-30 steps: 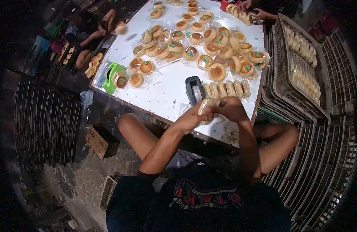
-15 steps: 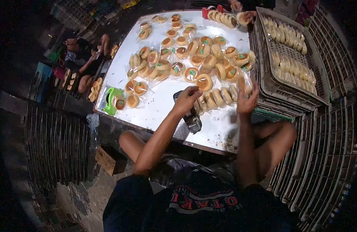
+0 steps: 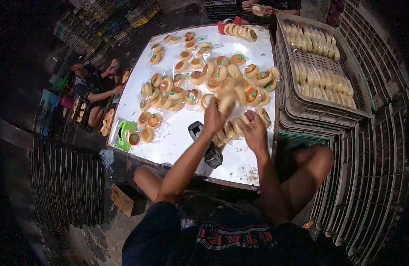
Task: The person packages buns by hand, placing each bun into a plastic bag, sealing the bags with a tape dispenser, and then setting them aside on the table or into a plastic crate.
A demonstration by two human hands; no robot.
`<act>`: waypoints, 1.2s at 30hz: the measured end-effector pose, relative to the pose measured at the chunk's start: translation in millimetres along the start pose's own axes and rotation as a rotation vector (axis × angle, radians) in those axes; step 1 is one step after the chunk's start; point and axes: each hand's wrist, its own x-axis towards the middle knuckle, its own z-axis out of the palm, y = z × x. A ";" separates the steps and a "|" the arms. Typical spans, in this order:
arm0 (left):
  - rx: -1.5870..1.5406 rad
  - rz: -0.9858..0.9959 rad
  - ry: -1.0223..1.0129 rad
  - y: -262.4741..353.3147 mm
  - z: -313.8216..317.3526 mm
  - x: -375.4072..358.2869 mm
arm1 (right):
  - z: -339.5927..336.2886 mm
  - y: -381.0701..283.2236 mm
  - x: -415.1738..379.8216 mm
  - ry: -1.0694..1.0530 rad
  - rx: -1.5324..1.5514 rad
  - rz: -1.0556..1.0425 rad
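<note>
My left hand point(image 3: 214, 119) is closed round a pale bun point(image 3: 227, 103), holding it above the white table point(image 3: 178, 146). My right hand point(image 3: 255, 132) bends its fingers over the far end of a row of bagged buns point(image 3: 231, 129); whether it pinches a bun or only the clear plastic is hard to see. The row stands on edge between my two hands. Just left of it, partly under my left forearm, lies a black tool like a tape dispenser point(image 3: 212, 157). Beyond my hands spreads a heap of bagged buns point(image 3: 196, 77), several with green labels.
A green tape dispenser point(image 3: 122, 135) stands at the table's left corner. Stacked crates point(image 3: 322, 104) holding packed buns rise along the right edge. At the far edge sits another bun row point(image 3: 240, 31), with a co-worker's hands point(image 3: 257, 9) behind it. Another person point(image 3: 95, 88) sits left.
My left hand has lifted a bun off the heap's near edge. My right hand has moved left onto the bun row. The co-worker's hands have drawn back from the far row.
</note>
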 end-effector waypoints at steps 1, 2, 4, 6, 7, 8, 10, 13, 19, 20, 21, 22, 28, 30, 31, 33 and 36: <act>-0.151 0.118 -0.155 14.9 -13.5 -22.7 | 7.1 -11.2 -5.0 0.013 0.046 -0.008; -0.302 0.233 -0.305 22.4 -25.9 -44.6 | 11.4 -27.9 -8.5 0.021 0.093 -0.016; -0.236 0.107 -0.146 22.7 -43.4 -75.5 | 10.7 -39.1 -9.1 -0.095 0.188 0.062; -0.154 -0.130 0.122 10.8 -56.1 -96.1 | 17.7 -38.2 -16.8 -0.190 0.396 0.140; -0.494 -0.225 -0.030 -2.3 -51.6 -101.1 | 19.3 -48.2 -21.5 -0.235 0.420 0.218; -0.852 -0.323 -0.156 -11.4 -52.7 -113.1 | 30.9 -48.8 -32.1 -0.244 0.166 0.121; -1.061 -0.465 -0.198 -16.6 -54.4 -120.2 | 37.9 -45.3 -43.1 -0.193 -0.331 -0.101; -1.060 -0.551 -0.164 -8.5 -66.8 -123.0 | 45.0 -40.1 -51.2 0.013 -0.216 -0.135; -1.258 -0.467 -0.111 -9.9 -85.8 -128.1 | 44.3 -50.3 -39.9 -0.351 -0.031 0.367; -1.317 -0.478 -0.087 -7.5 -89.3 -127.9 | 52.4 -62.3 -42.0 -0.159 -0.173 0.113; -1.270 -0.464 -0.118 -25.7 -82.6 -130.5 | 67.9 -75.8 -46.4 0.030 -0.307 -0.148; -1.107 -0.448 -0.089 -25.2 -86.5 -132.4 | 77.5 -83.5 -50.1 0.218 -0.431 -0.410; -0.824 -0.171 -0.092 -20.3 -103.1 -142.7 | 91.2 -52.5 -81.9 -0.296 0.047 0.092; -0.457 -0.030 0.192 -31.5 -93.3 -143.4 | 80.0 -63.9 -66.1 -0.509 0.243 0.460; -0.153 0.057 0.310 -22.7 -96.9 -143.6 | 76.8 -71.6 -66.0 -0.478 0.295 0.502; 0.179 0.260 0.547 -7.5 -97.4 -138.9 | 83.2 -79.4 -71.3 -0.334 0.654 0.556; -0.250 0.305 0.057 -25.8 -93.5 -144.8 | 74.7 -74.2 -68.4 -0.335 0.731 0.434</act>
